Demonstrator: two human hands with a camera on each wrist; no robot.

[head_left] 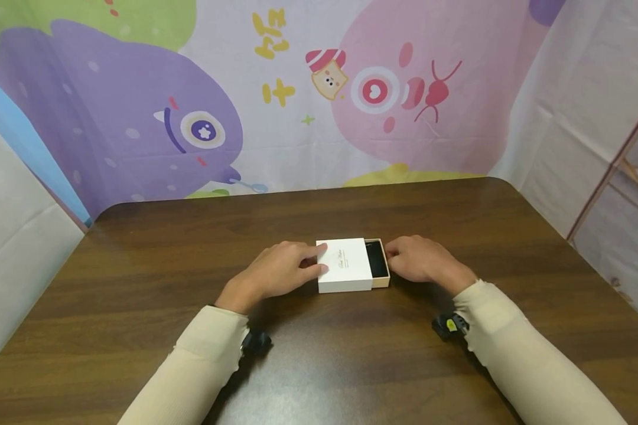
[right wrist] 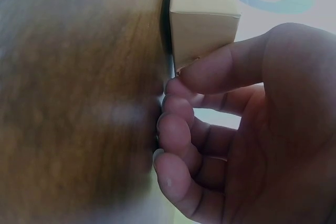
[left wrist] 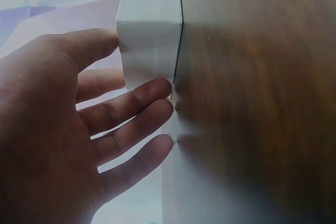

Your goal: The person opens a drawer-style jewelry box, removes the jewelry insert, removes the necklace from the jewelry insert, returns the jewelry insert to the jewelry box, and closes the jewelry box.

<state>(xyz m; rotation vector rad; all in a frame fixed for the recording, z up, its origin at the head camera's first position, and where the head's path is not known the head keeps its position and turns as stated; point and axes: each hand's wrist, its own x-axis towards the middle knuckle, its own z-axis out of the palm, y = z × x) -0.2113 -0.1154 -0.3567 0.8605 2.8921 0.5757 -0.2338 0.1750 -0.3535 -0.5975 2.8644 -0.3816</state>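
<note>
A small flat white box sleeve (head_left: 344, 274) with fine lettering on top lies on the table, its tan inner tray (head_left: 381, 283) partly slid out to the right. Black lining (head_left: 376, 260) shows inside the tray. My left hand (head_left: 279, 270) rests its thumb and forefinger on the sleeve's left edge; in the left wrist view its other fingers (left wrist: 142, 153) extend loosely beside the end face. At the tray's right end, my right hand (head_left: 419, 258) pinches low down with thumb and forefinger. The other right fingers (right wrist: 176, 135) curl by the tabletop.
The brown wooden table (head_left: 308, 372) reaches back to a cartoon-printed cloth (head_left: 298, 141). Pale panels (head_left: 606, 141) hang along the right side. Dark wrist devices (head_left: 449, 326) sit beneath both cream sleeves (head_left: 521, 342).
</note>
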